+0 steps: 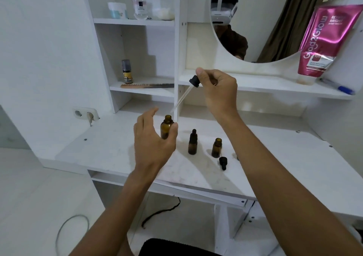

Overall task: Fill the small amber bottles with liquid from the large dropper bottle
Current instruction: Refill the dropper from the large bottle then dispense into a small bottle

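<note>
The large amber bottle [166,126] stands uncapped on the white dresser top [275,153], and my left hand [155,139] wraps around its lower body. My right hand [217,87] holds the black-capped glass dropper [185,93] above it, tilted, with the pipette tip just above and right of the bottle's mouth. To the right stand two small amber bottles: one capped with a black dropper top [192,142], one uncapped [216,147]. A loose black dropper cap [223,162] lies in front of the uncapped one.
Shelves behind hold a comb [147,85], a small spray bottle [126,72], jars and a clear bottle [140,2]. A pink tube [326,39] and a blue pen [337,86] sit on the right shelf under a round mirror [275,19]. A wall socket [85,114] is at left.
</note>
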